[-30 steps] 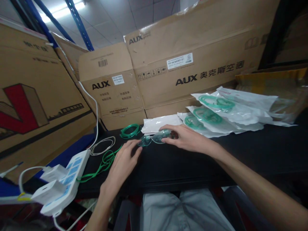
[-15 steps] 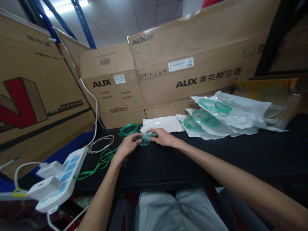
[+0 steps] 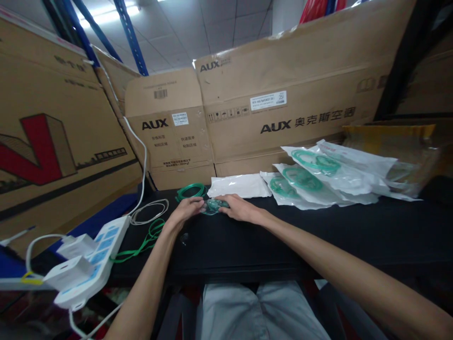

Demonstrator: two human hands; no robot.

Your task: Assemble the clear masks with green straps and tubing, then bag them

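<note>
A clear, green-tinted plastic piece (image 3: 213, 206) lies between my two hands over the black table (image 3: 244, 241). My left hand (image 3: 187, 210) grips its left side with thumb and fingers. On the other side, my right hand (image 3: 236, 207) has its fingers closed on the same piece. Just behind my left hand is a coil of green tubing (image 3: 191, 191). A flat white packet (image 3: 239, 185) lies behind my right hand. Green straps (image 3: 141, 248) rest left of my left forearm, and a small clear bit (image 3: 184, 238) lies right of it.
White pouches with green tubing (image 3: 307, 178) are piled at the right. At the left sit a white power strip (image 3: 102, 257) with plugs and a thin looped cable (image 3: 150, 211). Cardboard panels (image 3: 240, 141) stand along the back and left.
The view has shifted slightly. Both hands remain on the clear piece, which now sits lower and flatter between them. The small clear bit beside my left forearm shows more plainly.
</note>
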